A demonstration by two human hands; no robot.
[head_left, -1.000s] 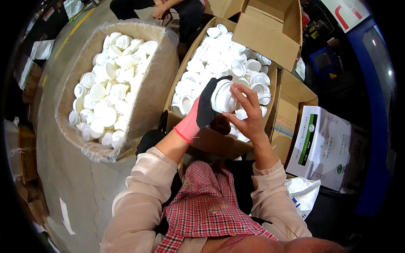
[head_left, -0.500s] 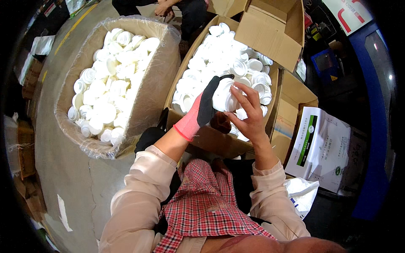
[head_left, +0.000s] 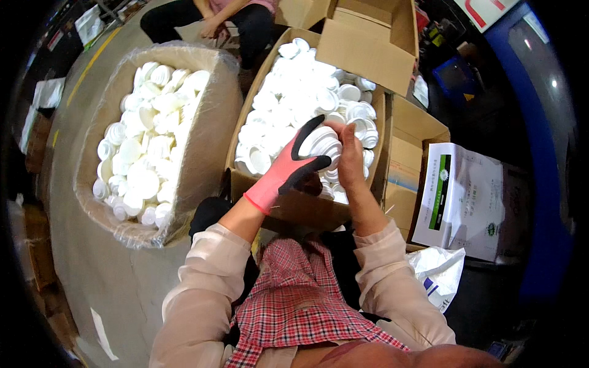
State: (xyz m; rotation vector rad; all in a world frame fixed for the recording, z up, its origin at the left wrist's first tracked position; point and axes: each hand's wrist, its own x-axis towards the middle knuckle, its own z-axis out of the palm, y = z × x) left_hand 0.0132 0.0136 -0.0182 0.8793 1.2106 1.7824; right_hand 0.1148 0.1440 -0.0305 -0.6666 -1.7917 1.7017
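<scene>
A short stack of white plastic cup lids is held between my two hands, above the near part of an open carton. My left hand, in a pink glove with black fingers and palm, is closed round the stack's left side, thumb below and fingers above. Bare, my right hand is cupped against the stack's right end, its fingertips partly hidden behind the lids. Loose white lids fill the carton under and beyond my hands.
To the left stands a plastic-lined box heaped with similar lids. An empty-looking open carton and a white printed box are on the right. Another person sits beyond the boxes. A white bag lies near my right elbow.
My right hand has turned from fingertips spread on the stack to cupping its right end. The stack has tilted, showing its ridged rims. The whole view has shifted slightly.
</scene>
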